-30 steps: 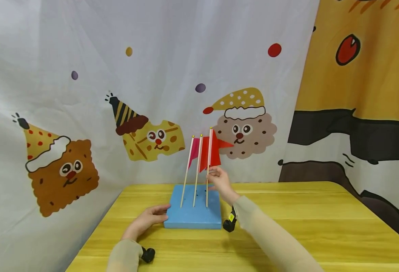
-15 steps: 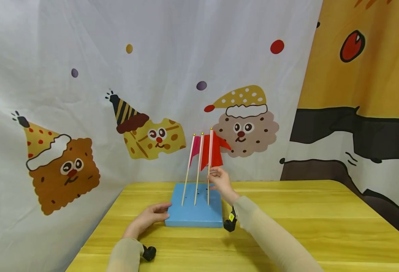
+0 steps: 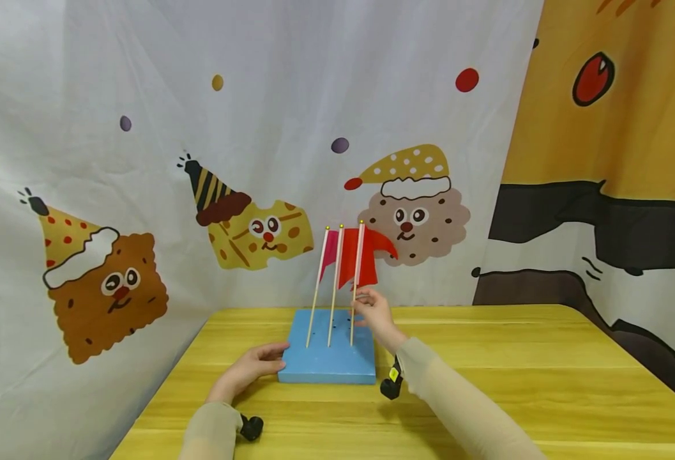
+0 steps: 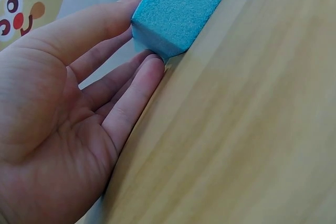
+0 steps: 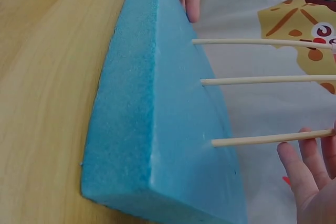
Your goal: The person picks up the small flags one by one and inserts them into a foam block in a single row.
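A blue foam block [image 3: 326,370] lies on the table with three thin wooden flag sticks standing in it. The left stick bears a pink flag [image 3: 329,248]; red cloth hangs from the middle flag [image 3: 346,259] and the right flag [image 3: 367,259], overlapping in the head view. My right hand [image 3: 376,319] pinches the right flag's stick below its cloth, while the stick's foot meets the block, as the right wrist view shows. At the block's left side, my left hand [image 3: 251,369] touches the edge with relaxed fingers, thumb at the upper corner [image 4: 137,17].
Several small dark holes [image 3: 334,327] mark the block's top behind the sticks. The wood-grain table [image 3: 486,370] reaches to a white curtain [image 3: 291,128] printed with cartoon snacks, close behind the block. Each wrist wears a black camera [image 3: 391,388].
The right flag's top has tilted slightly to the right, and my right hand has shifted slightly right and down along with it. My left hand stays at the block's edge.
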`<state>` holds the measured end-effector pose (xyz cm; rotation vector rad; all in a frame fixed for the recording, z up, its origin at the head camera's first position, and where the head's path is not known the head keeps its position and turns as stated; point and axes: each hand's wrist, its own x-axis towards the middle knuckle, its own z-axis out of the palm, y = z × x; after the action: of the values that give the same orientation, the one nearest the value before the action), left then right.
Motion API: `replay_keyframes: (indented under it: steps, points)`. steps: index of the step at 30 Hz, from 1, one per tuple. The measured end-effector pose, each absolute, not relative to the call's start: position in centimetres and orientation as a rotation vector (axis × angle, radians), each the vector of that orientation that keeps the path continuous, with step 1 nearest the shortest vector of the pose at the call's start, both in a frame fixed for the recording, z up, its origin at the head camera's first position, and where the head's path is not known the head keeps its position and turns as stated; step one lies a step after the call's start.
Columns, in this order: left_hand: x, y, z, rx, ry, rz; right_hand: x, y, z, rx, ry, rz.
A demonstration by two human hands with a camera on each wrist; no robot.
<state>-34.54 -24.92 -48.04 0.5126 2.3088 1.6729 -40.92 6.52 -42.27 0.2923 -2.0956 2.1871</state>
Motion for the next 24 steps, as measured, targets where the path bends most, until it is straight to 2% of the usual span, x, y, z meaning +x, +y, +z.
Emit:
replay_keyframes:
  steps: [24]
  points:
    - [-34.6, -24.9, -48.1, 0.506, 2.305, 1.682, -40.5, 8.3, -42.3, 0.312, -2.087, 2.224]
